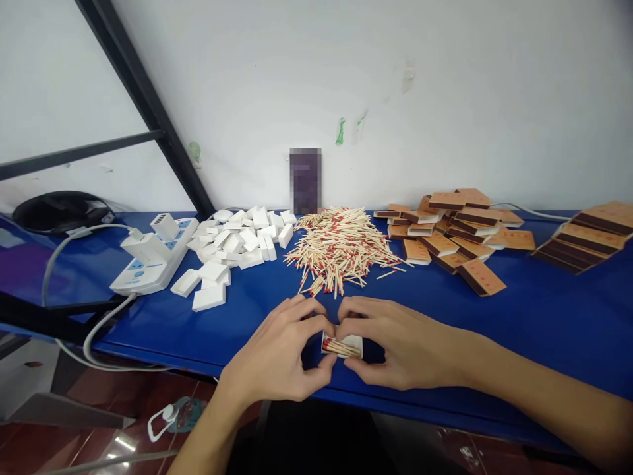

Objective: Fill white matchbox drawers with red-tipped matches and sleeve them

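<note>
Both hands meet at the front edge of the blue table (pixel 534 310) around a small white matchbox tray (pixel 343 346) filled with red-tipped matches. My left hand (pixel 281 349) pinches the tray's left end with thumb and fingers curled. My right hand (pixel 395 343) grips its right end the same way. Just beyond the hands lies a loose pile of matches (pixel 341 247).
A heap of empty white trays (pixel 232 247) lies at the left, beside a white power strip (pixel 153 257) with cables. Orange-brown matchbox sleeves (pixel 450 231) are piled at the right, more stacked at the far right (pixel 588 237). A dark blurred object (pixel 305 179) leans against the wall.
</note>
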{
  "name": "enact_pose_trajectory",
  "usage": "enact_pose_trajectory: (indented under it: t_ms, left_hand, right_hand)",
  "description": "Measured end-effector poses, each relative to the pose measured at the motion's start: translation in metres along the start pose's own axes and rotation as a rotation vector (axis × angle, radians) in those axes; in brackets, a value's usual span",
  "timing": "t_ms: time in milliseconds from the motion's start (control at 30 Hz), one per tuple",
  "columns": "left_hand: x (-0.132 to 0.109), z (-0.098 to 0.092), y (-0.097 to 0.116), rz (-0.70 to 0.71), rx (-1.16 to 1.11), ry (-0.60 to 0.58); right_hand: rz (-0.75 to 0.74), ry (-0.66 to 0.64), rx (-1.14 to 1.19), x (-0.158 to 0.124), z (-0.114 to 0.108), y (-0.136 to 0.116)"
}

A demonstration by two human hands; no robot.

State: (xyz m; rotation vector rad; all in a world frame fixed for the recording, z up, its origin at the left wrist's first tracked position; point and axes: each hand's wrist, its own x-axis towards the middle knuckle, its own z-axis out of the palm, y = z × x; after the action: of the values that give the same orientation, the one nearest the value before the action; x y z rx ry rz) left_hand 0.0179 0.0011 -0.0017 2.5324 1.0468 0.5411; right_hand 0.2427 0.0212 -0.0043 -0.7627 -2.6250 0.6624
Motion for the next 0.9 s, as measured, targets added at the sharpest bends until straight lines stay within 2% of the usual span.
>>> enact_pose_trajectory:
  t_ms: [267, 333, 467, 533, 700, 900]
  left_hand:
    - [-0.002, 0.001, 0.000, -0.013, 0.006, -0.014]
    - [-0.003, 0.000, 0.000, -0.008, 0.004, -0.021]
    - [-0.005, -0.001, 0.001, -0.004, -0.024, -0.018]
    - [-0.004, -0.002, 0.001, -0.036, -0.027, 0.012]
    - [0.000, -0.001, -0.003, -0.160, 0.059, 0.124]
    - [0.001, 0.002, -0.004, -0.158, 0.098, 0.107]
  right_hand:
    - [-0.077, 0.068, -0.005, 0.000, -0.001, 0.002]
    - [-0.097, 0.133, -0.016, 0.000, -0.002, 0.007]
    - [-0.046, 0.335, -0.166, 0.003, -0.001, 0.025]
    - [-0.064, 0.379, -0.249, 0.005, 0.002, 0.034]
    - [-0.055, 0.323, -0.407, 0.007, 0.007, 0.040]
    - [-0.037, 0.257, -0.443, 0.008, 0.008, 0.037]
